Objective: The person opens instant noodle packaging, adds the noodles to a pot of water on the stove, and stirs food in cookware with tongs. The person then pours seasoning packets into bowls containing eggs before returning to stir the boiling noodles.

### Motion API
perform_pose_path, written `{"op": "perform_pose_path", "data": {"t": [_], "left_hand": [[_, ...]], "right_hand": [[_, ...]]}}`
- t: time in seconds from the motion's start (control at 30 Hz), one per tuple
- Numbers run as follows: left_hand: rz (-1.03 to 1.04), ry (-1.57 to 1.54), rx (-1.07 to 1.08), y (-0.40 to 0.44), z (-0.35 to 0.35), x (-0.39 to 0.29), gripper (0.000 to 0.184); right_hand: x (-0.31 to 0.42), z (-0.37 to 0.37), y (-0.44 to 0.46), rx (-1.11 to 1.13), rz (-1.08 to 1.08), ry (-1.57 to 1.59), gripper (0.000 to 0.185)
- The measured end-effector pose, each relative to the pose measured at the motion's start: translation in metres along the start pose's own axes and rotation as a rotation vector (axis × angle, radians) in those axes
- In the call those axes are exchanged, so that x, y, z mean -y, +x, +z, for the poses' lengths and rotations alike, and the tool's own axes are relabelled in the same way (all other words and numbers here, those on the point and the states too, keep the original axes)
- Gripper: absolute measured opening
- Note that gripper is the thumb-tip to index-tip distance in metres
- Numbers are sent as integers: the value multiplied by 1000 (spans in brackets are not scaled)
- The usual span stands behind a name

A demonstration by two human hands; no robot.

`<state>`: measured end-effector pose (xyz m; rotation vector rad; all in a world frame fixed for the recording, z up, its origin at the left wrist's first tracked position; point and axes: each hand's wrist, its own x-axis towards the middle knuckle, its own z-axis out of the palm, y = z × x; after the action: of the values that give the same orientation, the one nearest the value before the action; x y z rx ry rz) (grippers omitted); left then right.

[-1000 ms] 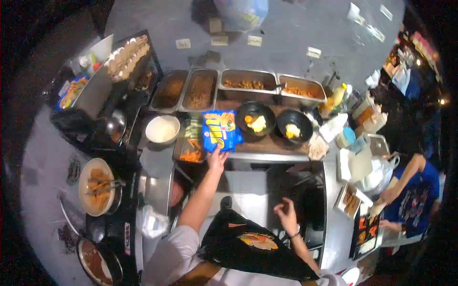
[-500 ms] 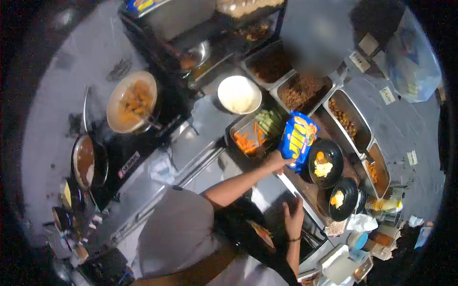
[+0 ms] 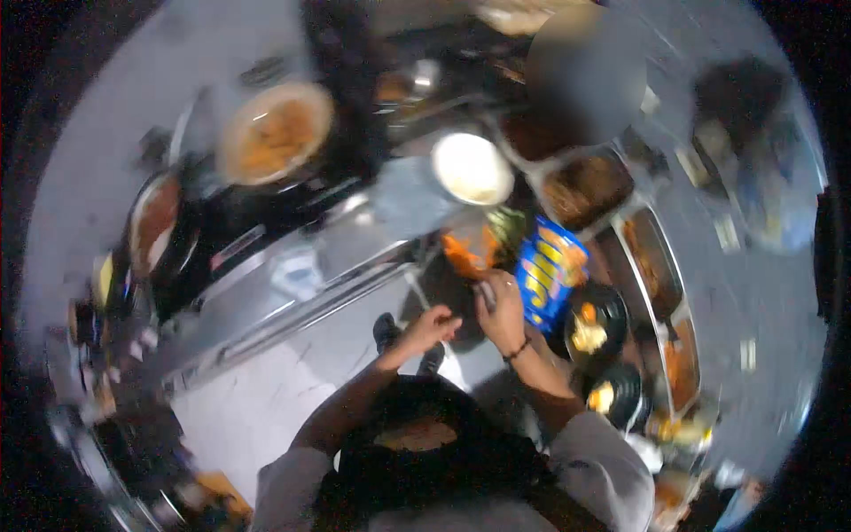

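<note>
A blue snack-style bag (image 3: 550, 270) with yellow lettering leans at the counter edge, beside two black bowls. My right hand (image 3: 503, 309), with a dark bracelet at the wrist, is just left of the bag. Its fingers are curled around a small greyish thing too blurred to name. Over the floor gap to the left, my left hand (image 3: 429, 330) has loosely bent fingers, apart, with nothing visible in them. The upper black bowl (image 3: 618, 306) and the lower black bowl (image 3: 628, 390) contain yellow and pale food. Cut carrots (image 3: 468, 252) fill a tray beyond my right hand.
A white bowl (image 3: 472, 168) stands behind the carrots. Metal food pans (image 3: 678, 293) line the right side. At the left are a large pan of orange-brown food (image 3: 282, 137) and another pan (image 3: 158, 222). The metal counter edge (image 3: 292, 326) runs diagonally.
My left hand has let go of the blue bag and drawn back left. My right hand has risen from below to beside the bag. The view has turned and blurred.
</note>
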<state>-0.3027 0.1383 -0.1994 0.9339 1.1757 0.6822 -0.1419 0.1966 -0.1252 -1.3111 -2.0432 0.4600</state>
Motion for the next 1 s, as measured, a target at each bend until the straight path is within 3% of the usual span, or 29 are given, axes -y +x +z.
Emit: {"op": "perform_pose_path", "data": {"t": [0.07,0.1,0.17,0.23,0.27,0.3,0.37,0.4,0.43,0.47,0.5,0.53,0.57,0.6,0.63,0.7,0.73,0.77,0.8,0.83,0.9,0.93,1.0], "left_hand": [[100,114,-116,-35,-39,70,30],[107,-256,-87,-73,-56,93,26],[118,444,-431,-126,-83,145,20],[34,647,-553,-187,-100,160,13],[-223,421,-728,-221,-95,139,13],[22,926,-709,-248,-105,174,13],[-295,486,-922,-303,-104,203,14],[-391,479,-967,-327,-103,235,17],[-464,521,-1187,-339,-106,352,23],[-352,356,-1135,-374,-98,367,33],[-572,185,-1158,-406,-84,357,39],[-502,80,-1198,-432,-72,395,37],[-404,447,-1301,-485,-48,469,40],[-366,71,-1109,-512,-49,493,44],[-308,228,-1133,-534,-43,503,40],[-211,564,-1202,-578,-31,511,36],[-720,366,-1058,-590,-39,516,24],[-611,241,-1087,-604,-48,517,23],[-498,127,-1109,-618,-61,518,22],[-183,-72,-1275,-632,-77,535,23],[-361,146,-1355,-638,-122,556,32],[-513,56,-1383,-643,-149,539,35],[-617,-117,-1504,-645,-206,507,40]], "right_hand": [[50,11,25,32,-140,178,26],[78,19,45,73,-178,188,25],[113,55,88,48,-309,95,42],[158,94,137,-12,-352,-43,61],[178,111,161,-28,-363,-128,68],[198,128,182,51,-225,-144,72],[208,174,223,219,-23,-272,65],[206,191,245,469,-63,-376,53],[213,197,247,446,11,-360,44],[197,214,253,412,-69,-466,41],[155,248,272,281,-259,-548,36],[203,214,240,272,-209,-467,38],[262,169,199,260,-162,-384,41],[233,191,213,219,-159,-560,48],[288,163,167,-3,-69,-367,46],[328,171,153,-75,-149,-235,46],[361,171,133,-106,-201,-124,47],[415,165,113,5,-119,-161,50],[438,180,104,-71,-347,-77,49],[474,196,88,-63,-438,-132,48],[555,223,68,57,-530,-90,47],[607,234,50,167,-532,3,46],[686,273,32,202,-722,154,43]]}}
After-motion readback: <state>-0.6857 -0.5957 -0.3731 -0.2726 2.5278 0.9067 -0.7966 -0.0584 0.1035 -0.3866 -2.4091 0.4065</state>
